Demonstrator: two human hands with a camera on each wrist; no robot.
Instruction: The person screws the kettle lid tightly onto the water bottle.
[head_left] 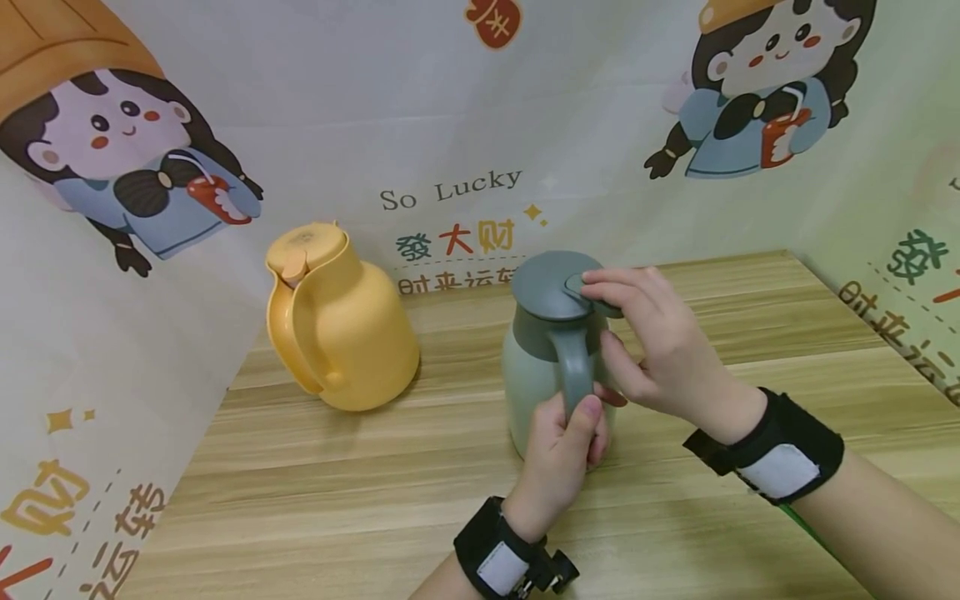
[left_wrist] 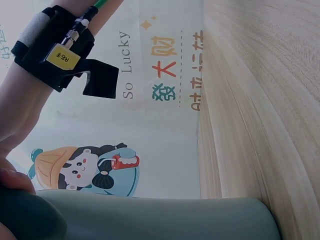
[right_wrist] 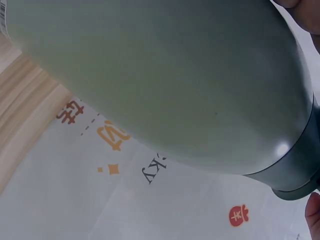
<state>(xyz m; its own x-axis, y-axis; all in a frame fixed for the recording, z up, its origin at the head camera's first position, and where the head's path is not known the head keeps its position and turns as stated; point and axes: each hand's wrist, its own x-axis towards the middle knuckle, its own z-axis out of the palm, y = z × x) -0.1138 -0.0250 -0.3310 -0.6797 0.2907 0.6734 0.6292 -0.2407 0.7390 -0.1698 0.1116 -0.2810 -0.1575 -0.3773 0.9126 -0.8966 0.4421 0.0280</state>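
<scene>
In the head view a green vacuum jug [head_left: 521,392] with a darker grey-green lid [head_left: 551,279] stands on the wooden table. My left hand [head_left: 561,454] grips the lower part of its handle [head_left: 573,362]. My right hand [head_left: 663,346] is at the lid's right side, its fairly straight fingertips touching the top near an oval button [head_left: 576,286]. The right thumb is lower, beside the jug's neck. The jug's body [left_wrist: 165,216] runs along the bottom of the left wrist view. Its pale green side [right_wrist: 165,90] fills most of the right wrist view.
A yellow jug [head_left: 367,333] with its lid on stands to the left on the wooden table [head_left: 337,492]. Behind and at the sides hangs a printed white backdrop [head_left: 420,100] with cartoon figures and lettering. Black bands [head_left: 795,450] circle both wrists.
</scene>
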